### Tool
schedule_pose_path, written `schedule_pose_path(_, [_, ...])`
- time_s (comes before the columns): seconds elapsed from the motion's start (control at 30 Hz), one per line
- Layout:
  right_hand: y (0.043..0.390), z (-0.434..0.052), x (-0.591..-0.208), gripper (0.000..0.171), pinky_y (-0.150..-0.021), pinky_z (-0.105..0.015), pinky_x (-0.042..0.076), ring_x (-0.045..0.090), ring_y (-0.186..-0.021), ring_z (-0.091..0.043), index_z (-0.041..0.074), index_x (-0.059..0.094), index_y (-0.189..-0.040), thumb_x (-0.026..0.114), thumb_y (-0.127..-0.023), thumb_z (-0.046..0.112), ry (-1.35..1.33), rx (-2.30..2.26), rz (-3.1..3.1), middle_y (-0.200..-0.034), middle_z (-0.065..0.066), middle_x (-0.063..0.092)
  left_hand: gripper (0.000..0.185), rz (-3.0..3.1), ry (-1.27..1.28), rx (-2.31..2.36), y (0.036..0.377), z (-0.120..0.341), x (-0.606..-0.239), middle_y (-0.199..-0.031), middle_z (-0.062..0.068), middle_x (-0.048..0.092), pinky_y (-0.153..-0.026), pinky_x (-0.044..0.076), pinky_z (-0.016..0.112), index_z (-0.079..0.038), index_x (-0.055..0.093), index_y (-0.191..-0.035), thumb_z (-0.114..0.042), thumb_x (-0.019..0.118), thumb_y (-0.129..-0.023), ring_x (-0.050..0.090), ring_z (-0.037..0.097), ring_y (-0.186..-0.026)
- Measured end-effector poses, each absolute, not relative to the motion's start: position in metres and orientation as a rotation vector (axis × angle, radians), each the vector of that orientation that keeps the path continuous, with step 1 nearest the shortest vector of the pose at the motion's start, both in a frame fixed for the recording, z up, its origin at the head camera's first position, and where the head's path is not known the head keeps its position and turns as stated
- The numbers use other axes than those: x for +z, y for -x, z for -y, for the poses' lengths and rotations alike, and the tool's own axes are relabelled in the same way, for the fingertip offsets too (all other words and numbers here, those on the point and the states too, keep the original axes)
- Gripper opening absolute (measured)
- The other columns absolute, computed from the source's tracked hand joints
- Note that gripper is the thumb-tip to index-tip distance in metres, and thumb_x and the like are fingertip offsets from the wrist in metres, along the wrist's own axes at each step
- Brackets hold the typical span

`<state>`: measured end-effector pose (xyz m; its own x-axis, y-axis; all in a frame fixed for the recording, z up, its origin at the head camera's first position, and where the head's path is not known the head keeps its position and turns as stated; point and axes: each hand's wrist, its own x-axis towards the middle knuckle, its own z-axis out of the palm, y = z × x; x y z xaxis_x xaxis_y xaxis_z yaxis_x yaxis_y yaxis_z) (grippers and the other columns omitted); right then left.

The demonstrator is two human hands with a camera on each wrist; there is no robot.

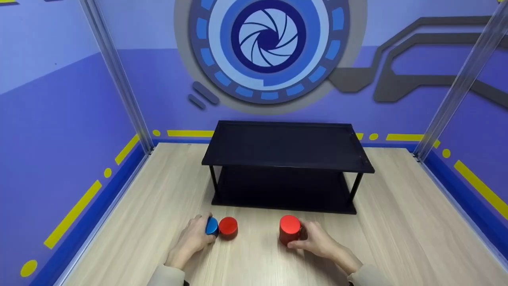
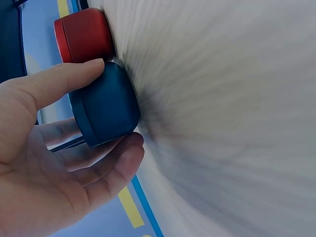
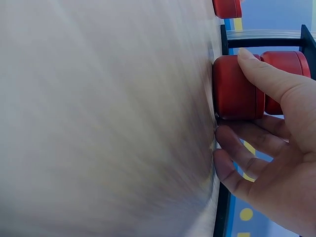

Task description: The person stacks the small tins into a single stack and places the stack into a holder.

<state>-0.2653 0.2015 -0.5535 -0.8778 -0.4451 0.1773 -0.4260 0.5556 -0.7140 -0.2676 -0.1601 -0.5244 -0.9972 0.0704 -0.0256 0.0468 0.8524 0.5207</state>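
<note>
A low blue round tin (image 1: pixel 212 226) stands on the wooden table, and my left hand (image 1: pixel 201 233) grips it from the left. In the left wrist view my thumb (image 2: pixel 64 81) and fingers (image 2: pixel 111 160) clamp the blue tin (image 2: pixel 106 106) on opposite sides. A low red tin (image 1: pixel 228 227) stands touching it on the right. My right hand (image 1: pixel 301 237) grips a taller red stack (image 1: pixel 289 229) from the right. The right wrist view shows this as two red tins, the lower tin (image 3: pixel 237 89) on the table and the upper tin (image 3: pixel 289 61) on top, under my thumb (image 3: pixel 269 76).
A black two-tier shelf (image 1: pixel 287 149) stands behind the tins at mid-table, both levels bare. Blue walls with yellow stripes and metal corner posts (image 1: pixel 119 79) enclose the table on three sides. Bare wood lies left and right of the shelf.
</note>
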Motion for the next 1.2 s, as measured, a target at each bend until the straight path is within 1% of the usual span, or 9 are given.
schedule_pose_path(0.1, [0.265, -0.201, -0.553, 0.053, -0.069, -0.024, 0.051, 0.059, -0.077, -0.001, 0.006, 0.06, -0.116, 0.081, -0.075, 0.033, 0.771, -1.254, -2.745, -0.093, 0.001, 0.07, 0.062, -2.991, -0.096, 0.836, 0.268, 0.16, -0.522, -0.118, 0.02, 0.058, -0.091, 0.048, 0.056, -0.006, 0.053, -0.13, -0.009, 0.08, -0.074, 0.056, 0.038, -0.111])
schedule_pose_path(0.2, [0.265, -0.202, -0.553, 0.055, -0.069, -0.025, 0.052, 0.06, -0.078, -0.002, 0.003, 0.06, -0.116, 0.081, -0.075, 0.033, 0.773, -1.252, -2.752, -0.094, 0.0, 0.07, 0.062, -3.002, -0.1, 0.844, 0.267, 0.16, -0.518, -0.117, 0.02, 0.058, -0.09, 0.049, 0.056, -0.006, 0.053, -0.129, -0.009, 0.08, -0.073, 0.057, 0.038, -0.11])
schedule_pose_path(0.4, [0.265, -0.201, -0.552, 0.059, -0.076, -0.028, 0.053, 0.062, -0.085, -0.004, 0.0, 0.06, -0.119, 0.081, -0.075, 0.034, 0.767, -1.24, -2.771, -0.099, -0.002, 0.071, 0.062, -3.024, -0.122, 0.843, 0.266, 0.159, -0.512, -0.117, 0.021, 0.059, -0.091, 0.049, 0.056, -0.005, 0.053, -0.13, -0.009, 0.08, -0.074, 0.058, 0.039, -0.11])
schedule_pose_path(0.57, [0.265, -0.202, -0.553, 0.061, -0.077, -0.029, 0.053, 0.063, -0.086, -0.007, -0.002, 0.059, -0.119, 0.081, -0.075, 0.034, 0.761, -1.221, -2.787, -0.099, -0.003, 0.071, 0.06, -3.04, -0.124, 0.849, 0.266, 0.158, -0.507, -0.118, 0.021, 0.059, -0.09, 0.049, 0.056, -0.007, 0.054, -0.128, -0.01, 0.08, -0.074, 0.059, 0.038, -0.109])
schedule_pose_path(0.77, [0.265, -0.202, -0.553, 0.059, -0.079, -0.03, 0.053, 0.063, -0.089, -0.008, 0.001, 0.06, -0.118, 0.081, -0.075, 0.035, 0.766, -1.207, -2.8, -0.101, -0.002, 0.071, 0.06, -3.055, -0.116, 0.866, 0.267, 0.156, -0.5, -0.122, 0.021, 0.059, -0.089, 0.049, 0.057, -0.009, 0.053, -0.129, -0.011, 0.08, -0.075, 0.058, 0.039, -0.11])
schedule_pose_path(0.97, [0.266, -0.201, -0.553, 0.056, -0.078, -0.029, 0.053, 0.062, -0.088, -0.006, 0.004, 0.06, -0.118, 0.081, -0.075, 0.034, 0.761, -1.223, -2.77, -0.101, -0.001, 0.071, 0.062, -3.071, -0.143, 0.914, 0.266, 0.154, -0.495, -0.123, 0.021, 0.057, -0.087, 0.051, 0.057, -0.009, 0.052, -0.129, -0.009, 0.08, -0.074, 0.057, 0.038, -0.108])
schedule_pose_path(1.2, [0.265, -0.201, -0.552, 0.054, -0.077, -0.03, 0.053, 0.062, -0.087, -0.007, 0.005, 0.061, -0.114, 0.081, -0.075, 0.037, 0.776, -1.215, -2.786, -0.099, -0.001, 0.071, 0.06, -3.068, -0.159, 0.909, 0.265, 0.15, -0.488, -0.124, 0.021, 0.059, -0.087, 0.051, 0.054, -0.01, 0.052, -0.13, -0.012, 0.079, -0.076, 0.058, 0.036, -0.108])
